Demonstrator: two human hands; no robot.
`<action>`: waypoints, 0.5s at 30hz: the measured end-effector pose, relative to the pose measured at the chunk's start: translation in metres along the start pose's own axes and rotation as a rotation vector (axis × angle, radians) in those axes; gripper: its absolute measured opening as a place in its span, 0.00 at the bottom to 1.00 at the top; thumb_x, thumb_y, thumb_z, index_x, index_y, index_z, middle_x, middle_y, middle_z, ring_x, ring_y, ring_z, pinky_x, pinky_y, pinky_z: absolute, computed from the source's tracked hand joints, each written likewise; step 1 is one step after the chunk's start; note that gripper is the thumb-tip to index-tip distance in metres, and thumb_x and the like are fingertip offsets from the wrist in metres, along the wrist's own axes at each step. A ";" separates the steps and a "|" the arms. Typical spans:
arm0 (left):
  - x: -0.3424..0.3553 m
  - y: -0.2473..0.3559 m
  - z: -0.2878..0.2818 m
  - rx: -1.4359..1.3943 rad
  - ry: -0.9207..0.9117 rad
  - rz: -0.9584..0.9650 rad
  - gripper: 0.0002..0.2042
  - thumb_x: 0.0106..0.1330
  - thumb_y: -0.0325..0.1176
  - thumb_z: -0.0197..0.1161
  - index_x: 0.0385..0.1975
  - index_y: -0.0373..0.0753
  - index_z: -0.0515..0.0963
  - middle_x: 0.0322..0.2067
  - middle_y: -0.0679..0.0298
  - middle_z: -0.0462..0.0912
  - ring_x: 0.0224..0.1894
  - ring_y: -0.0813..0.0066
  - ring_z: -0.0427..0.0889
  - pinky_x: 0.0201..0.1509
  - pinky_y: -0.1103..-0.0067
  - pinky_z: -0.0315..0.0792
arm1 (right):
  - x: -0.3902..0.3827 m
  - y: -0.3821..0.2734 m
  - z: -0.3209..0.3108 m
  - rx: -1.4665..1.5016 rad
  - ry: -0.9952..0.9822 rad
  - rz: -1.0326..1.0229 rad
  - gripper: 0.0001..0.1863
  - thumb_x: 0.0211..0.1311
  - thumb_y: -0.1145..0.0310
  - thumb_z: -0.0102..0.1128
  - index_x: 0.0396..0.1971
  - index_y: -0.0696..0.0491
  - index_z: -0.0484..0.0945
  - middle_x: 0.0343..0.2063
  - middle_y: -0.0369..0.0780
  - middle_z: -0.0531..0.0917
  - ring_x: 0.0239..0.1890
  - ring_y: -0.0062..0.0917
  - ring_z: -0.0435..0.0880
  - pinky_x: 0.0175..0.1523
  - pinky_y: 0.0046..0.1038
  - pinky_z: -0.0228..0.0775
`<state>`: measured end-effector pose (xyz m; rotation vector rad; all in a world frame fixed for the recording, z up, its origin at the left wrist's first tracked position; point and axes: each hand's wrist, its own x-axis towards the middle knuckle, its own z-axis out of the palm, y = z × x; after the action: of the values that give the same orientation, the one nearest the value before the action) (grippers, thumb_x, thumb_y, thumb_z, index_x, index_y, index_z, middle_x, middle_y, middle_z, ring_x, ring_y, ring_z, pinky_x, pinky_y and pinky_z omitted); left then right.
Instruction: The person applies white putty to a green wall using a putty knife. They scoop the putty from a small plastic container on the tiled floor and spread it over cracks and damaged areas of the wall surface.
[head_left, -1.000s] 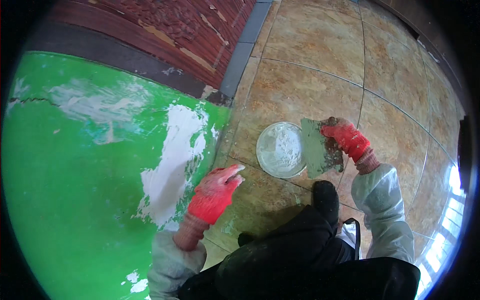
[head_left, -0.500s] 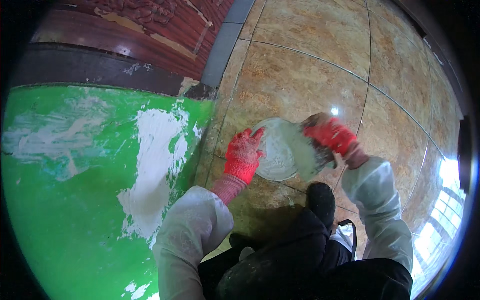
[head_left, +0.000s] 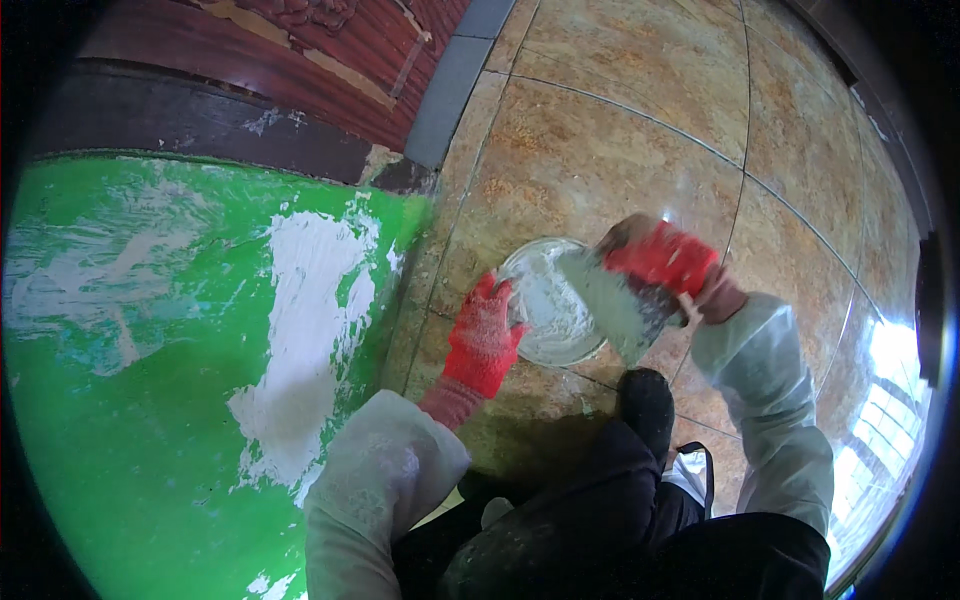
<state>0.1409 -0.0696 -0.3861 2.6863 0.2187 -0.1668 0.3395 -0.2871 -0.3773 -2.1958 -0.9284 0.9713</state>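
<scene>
My left hand [head_left: 483,338], in a red work glove dusted with white, is on the near-left rim of a round bucket [head_left: 606,352], its fingers and thumb curled at the edge. Thick white putty [head_left: 545,310] fills what shows of the bucket's inside. In my right hand [head_left: 668,258], gloved in red too, is a wide putty knife. Its pale, smeared blade [head_left: 600,295] lies over the right part of the bucket. Motion blurs the right fingers a little, and the tool's handle is mostly hidden in the grip.
On the left stands a green surface [head_left: 140,450] with a large white putty patch [head_left: 300,350] and thinner smears. A dark red carved panel [head_left: 280,80] is beyond it. Brown floor tiles [head_left: 620,130] stretch right. My dark shoe [head_left: 645,405] is close to the bucket.
The putty knife's blade has turned and slid a little over the bucket, baring more putty at the far rim. My left hand has shifted slightly down and left along the rim.
</scene>
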 end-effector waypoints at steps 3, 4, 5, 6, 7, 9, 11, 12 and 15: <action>-0.012 -0.004 0.000 -0.190 -0.114 -0.046 0.29 0.51 0.33 0.68 0.55 0.40 0.67 0.55 0.57 0.70 0.58 0.57 0.67 0.62 0.68 0.62 | 0.003 -0.025 -0.009 0.158 -0.061 0.397 0.20 0.50 0.53 0.57 0.32 0.56 0.82 0.28 0.49 0.81 0.32 0.39 0.82 0.38 0.35 0.72; -0.012 -0.008 0.001 -0.204 -0.082 -0.008 0.29 0.51 0.33 0.68 0.55 0.40 0.67 0.55 0.57 0.70 0.58 0.57 0.67 0.62 0.68 0.62 | 0.004 -0.034 -0.003 0.067 -0.028 0.299 0.20 0.50 0.52 0.56 0.30 0.55 0.82 0.27 0.49 0.81 0.31 0.39 0.82 0.37 0.35 0.72; -0.011 -0.011 0.003 -0.205 -0.106 0.012 0.28 0.51 0.32 0.67 0.55 0.40 0.68 0.54 0.57 0.71 0.58 0.58 0.67 0.62 0.68 0.62 | 0.005 -0.040 -0.001 -0.030 -0.063 0.307 0.21 0.50 0.51 0.56 0.30 0.56 0.82 0.27 0.49 0.81 0.31 0.39 0.82 0.37 0.35 0.72; -0.010 -0.014 0.005 -0.213 -0.103 0.057 0.28 0.52 0.31 0.67 0.55 0.40 0.68 0.54 0.58 0.71 0.58 0.58 0.67 0.62 0.68 0.62 | 0.005 -0.042 -0.001 0.036 -0.094 0.187 0.21 0.50 0.52 0.56 0.30 0.56 0.82 0.28 0.50 0.81 0.32 0.40 0.82 0.37 0.36 0.72; -0.010 -0.016 0.006 -0.202 -0.127 0.031 0.28 0.52 0.31 0.67 0.55 0.40 0.68 0.54 0.58 0.71 0.58 0.58 0.67 0.62 0.68 0.62 | 0.006 -0.043 -0.002 0.101 -0.226 0.094 0.21 0.50 0.52 0.55 0.31 0.56 0.82 0.29 0.50 0.81 0.33 0.40 0.82 0.38 0.36 0.72; -0.011 -0.020 0.007 -0.224 -0.082 0.040 0.29 0.51 0.28 0.66 0.56 0.41 0.68 0.54 0.57 0.71 0.58 0.58 0.67 0.62 0.68 0.62 | 0.009 -0.038 -0.002 0.047 -0.148 0.151 0.21 0.51 0.52 0.55 0.31 0.56 0.81 0.30 0.51 0.81 0.34 0.41 0.81 0.38 0.37 0.71; -0.010 -0.022 0.007 -0.252 -0.058 0.071 0.29 0.51 0.27 0.66 0.56 0.42 0.67 0.54 0.57 0.71 0.58 0.58 0.67 0.62 0.68 0.62 | 0.016 -0.029 -0.001 0.035 -0.097 0.155 0.20 0.50 0.54 0.55 0.32 0.56 0.81 0.33 0.52 0.81 0.37 0.44 0.81 0.40 0.38 0.70; -0.009 -0.022 0.007 -0.258 -0.047 0.091 0.29 0.51 0.26 0.65 0.57 0.42 0.67 0.54 0.57 0.70 0.58 0.58 0.67 0.62 0.68 0.62 | 0.018 -0.025 -0.001 0.048 -0.158 0.101 0.20 0.49 0.55 0.56 0.33 0.57 0.81 0.30 0.49 0.81 0.35 0.38 0.82 0.38 0.36 0.71; -0.001 -0.026 0.007 -0.238 -0.050 0.118 0.30 0.52 0.25 0.65 0.58 0.43 0.67 0.55 0.57 0.69 0.58 0.58 0.66 0.62 0.68 0.62 | 0.026 -0.025 0.011 -0.056 -0.110 0.007 0.19 0.48 0.56 0.57 0.32 0.57 0.81 0.28 0.49 0.82 0.32 0.37 0.82 0.37 0.36 0.72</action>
<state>0.1348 -0.0499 -0.4027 2.4471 0.0595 -0.1608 0.3346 -0.2495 -0.3766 -2.2115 -1.0102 1.0907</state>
